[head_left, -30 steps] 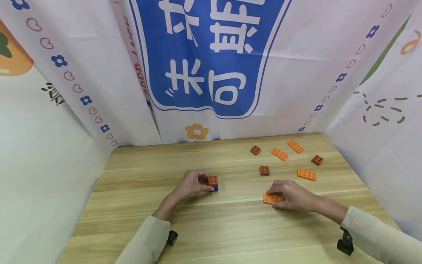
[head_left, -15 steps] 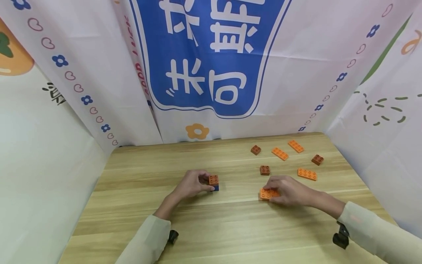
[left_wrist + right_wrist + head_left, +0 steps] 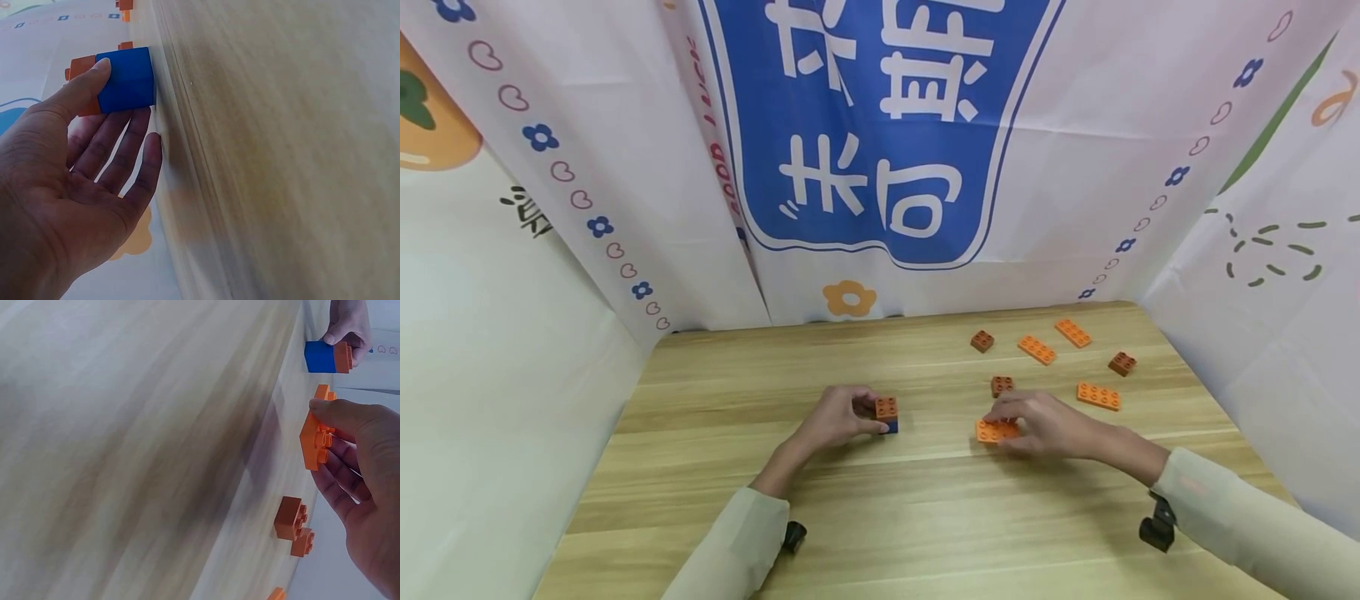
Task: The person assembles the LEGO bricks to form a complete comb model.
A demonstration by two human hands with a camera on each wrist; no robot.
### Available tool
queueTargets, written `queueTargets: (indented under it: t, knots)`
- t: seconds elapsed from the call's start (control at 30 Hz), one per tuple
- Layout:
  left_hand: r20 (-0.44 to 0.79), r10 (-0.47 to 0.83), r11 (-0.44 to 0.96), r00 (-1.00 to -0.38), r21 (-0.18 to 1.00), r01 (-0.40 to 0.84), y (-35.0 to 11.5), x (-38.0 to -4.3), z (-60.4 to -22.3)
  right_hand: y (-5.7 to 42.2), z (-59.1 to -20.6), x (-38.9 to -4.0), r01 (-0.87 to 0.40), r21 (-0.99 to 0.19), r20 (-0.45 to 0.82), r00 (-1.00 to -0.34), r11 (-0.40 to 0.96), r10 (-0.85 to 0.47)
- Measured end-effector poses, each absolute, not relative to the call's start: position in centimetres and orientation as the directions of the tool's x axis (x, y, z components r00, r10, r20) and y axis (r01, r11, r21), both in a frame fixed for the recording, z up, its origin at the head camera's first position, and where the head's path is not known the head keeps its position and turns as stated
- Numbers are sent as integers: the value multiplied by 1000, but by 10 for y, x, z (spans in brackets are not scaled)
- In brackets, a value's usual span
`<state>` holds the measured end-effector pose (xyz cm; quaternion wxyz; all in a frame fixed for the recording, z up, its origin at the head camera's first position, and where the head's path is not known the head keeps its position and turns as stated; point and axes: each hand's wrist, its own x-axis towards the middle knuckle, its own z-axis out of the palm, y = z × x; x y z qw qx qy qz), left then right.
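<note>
left hand (image 3: 835, 419) pinches the blue-and-brown brick stack (image 3: 887, 408) upright — best held steady. right hand (image 3: 1048, 423) pinches the orange eight-stud plate (image 3: 989, 431) by its long edges, above the table (image 3: 925, 517), near the stack — keep level, underside clear.

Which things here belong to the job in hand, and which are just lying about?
In the job:
brown-topped blue brick stack, held in the left hand
studded orange plate, held in the right hand

Lying about, untouched (possibly for later use):
three loose brown bricks
three loose orange plates
</note>
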<state>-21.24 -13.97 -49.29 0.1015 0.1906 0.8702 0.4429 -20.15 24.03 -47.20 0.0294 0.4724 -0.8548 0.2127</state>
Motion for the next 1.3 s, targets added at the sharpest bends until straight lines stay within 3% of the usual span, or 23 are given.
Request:
queueTargets:
  t: [0.47,1.07,1.3]
  knots:
    - [-13,429,526,-903,816,239,-140,-213,-493,219,-467,-216,-792,-426,287,-576,436,-766]
    - [-11,427,529,-904,814,240,-140,-214,-494,185,-462,-224,-788,-457,312,-576,412,-755]
    - [-21,422,528,-907,819,226,-140,-213,-493,175,-464,-229,-754,-507,299,-609,419,-734]
